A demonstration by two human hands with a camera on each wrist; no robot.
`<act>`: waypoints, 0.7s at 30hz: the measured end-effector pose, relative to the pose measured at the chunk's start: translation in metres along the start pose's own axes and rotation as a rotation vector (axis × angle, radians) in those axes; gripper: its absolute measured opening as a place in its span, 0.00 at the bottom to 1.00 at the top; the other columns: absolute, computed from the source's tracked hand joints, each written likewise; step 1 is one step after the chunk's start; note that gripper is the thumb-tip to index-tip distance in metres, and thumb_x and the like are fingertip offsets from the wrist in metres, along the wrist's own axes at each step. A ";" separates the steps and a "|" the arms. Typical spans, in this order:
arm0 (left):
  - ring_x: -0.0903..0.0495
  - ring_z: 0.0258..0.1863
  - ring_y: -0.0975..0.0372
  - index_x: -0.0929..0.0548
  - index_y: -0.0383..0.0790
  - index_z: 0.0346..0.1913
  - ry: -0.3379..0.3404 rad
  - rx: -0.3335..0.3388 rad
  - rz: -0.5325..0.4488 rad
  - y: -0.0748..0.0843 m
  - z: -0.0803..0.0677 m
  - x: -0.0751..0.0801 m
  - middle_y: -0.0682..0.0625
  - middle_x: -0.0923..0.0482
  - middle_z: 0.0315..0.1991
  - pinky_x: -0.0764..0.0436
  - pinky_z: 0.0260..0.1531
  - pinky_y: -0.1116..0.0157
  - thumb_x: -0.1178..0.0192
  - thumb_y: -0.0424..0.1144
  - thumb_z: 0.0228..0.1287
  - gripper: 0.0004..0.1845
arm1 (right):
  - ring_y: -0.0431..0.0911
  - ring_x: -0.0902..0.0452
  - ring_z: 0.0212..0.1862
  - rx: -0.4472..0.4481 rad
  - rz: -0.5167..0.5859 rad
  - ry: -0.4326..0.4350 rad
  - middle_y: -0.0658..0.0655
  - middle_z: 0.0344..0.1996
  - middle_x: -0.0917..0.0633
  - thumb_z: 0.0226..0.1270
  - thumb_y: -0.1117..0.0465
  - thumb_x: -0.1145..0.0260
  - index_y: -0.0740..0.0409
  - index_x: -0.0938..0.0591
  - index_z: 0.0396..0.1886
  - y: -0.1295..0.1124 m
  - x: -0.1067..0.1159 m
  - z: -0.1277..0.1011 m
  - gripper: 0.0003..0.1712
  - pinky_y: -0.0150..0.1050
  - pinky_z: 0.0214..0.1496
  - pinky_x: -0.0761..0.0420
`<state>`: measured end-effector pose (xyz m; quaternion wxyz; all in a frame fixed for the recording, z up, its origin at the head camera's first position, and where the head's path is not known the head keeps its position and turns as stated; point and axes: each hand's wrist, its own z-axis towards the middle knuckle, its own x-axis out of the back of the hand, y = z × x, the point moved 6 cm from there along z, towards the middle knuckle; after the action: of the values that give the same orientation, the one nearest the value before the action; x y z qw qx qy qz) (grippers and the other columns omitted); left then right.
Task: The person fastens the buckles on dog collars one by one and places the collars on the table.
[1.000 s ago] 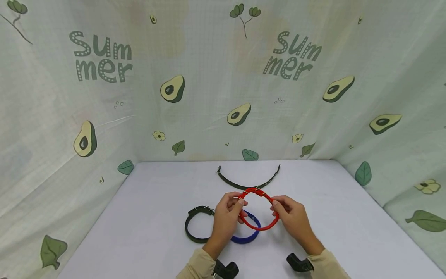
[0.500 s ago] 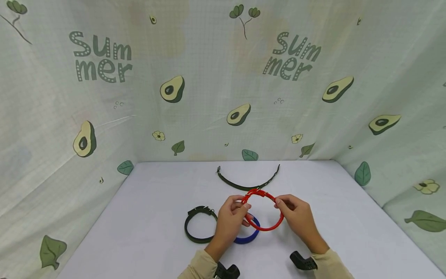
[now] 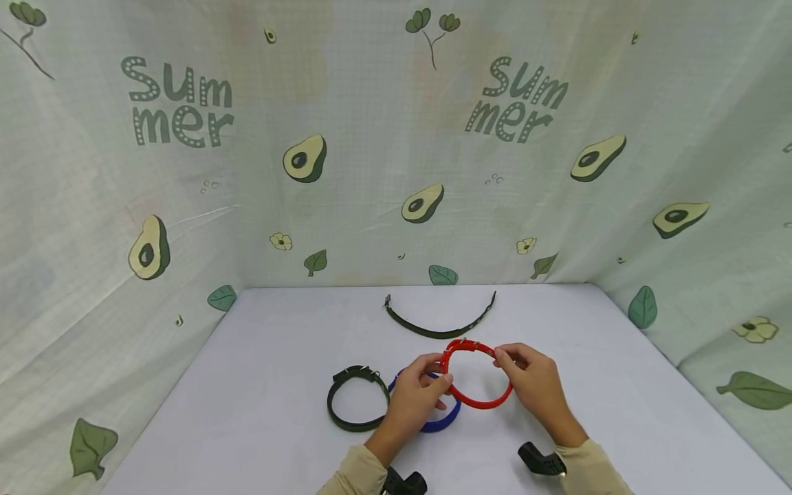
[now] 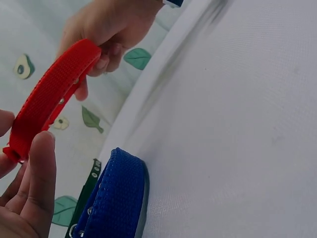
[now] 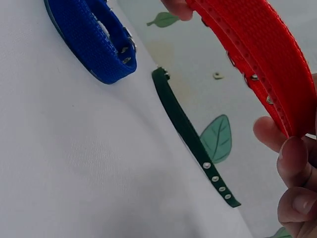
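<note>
One white table [image 3: 260,385], avocado-print cloth [image 3: 371,137] w/ "Summer".

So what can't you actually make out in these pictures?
- Red collar: its buckle is too small in the head view and outside both wrist views.
- Blue collar: the left hand covers its near side in the head view; frame edges cut it in both wrist views.
- Open dark green strap: studs too small in the head view.
- Right hand: only fingertips show in its wrist view.

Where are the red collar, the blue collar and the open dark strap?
red collar [image 3: 489,404], head view, lower curve of the loop
blue collar [image 3: 442,423], head view, near side of the loop
open dark strap [image 3: 433,333], head view, middle of its curve
</note>
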<state>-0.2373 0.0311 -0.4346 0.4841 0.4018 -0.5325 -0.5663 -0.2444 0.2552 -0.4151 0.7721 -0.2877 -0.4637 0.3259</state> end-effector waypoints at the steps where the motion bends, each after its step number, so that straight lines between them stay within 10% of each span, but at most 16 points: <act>1: 0.16 0.25 0.54 0.21 0.42 0.62 -0.004 0.003 0.011 -0.001 0.000 0.000 0.47 0.19 0.48 0.16 0.28 0.66 0.32 0.42 0.66 0.23 | 0.43 0.20 0.33 -0.002 -0.008 -0.002 0.48 0.29 0.12 0.71 0.55 0.32 0.56 0.13 0.39 0.001 0.000 0.000 0.09 0.32 0.31 0.22; 21: 0.16 0.27 0.60 0.22 0.38 0.63 -0.048 0.074 0.033 -0.006 -0.004 -0.013 0.51 0.19 0.51 0.16 0.31 0.68 0.33 0.36 0.65 0.24 | 0.46 0.27 0.32 -0.068 -0.074 -0.103 0.50 0.31 0.13 0.72 0.55 0.33 0.55 0.13 0.42 0.022 0.000 0.006 0.09 0.33 0.29 0.25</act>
<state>-0.2314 0.0423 -0.4414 0.4654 0.3969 -0.5712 -0.5474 -0.2549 0.2697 -0.4290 0.7484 -0.2792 -0.5239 0.2957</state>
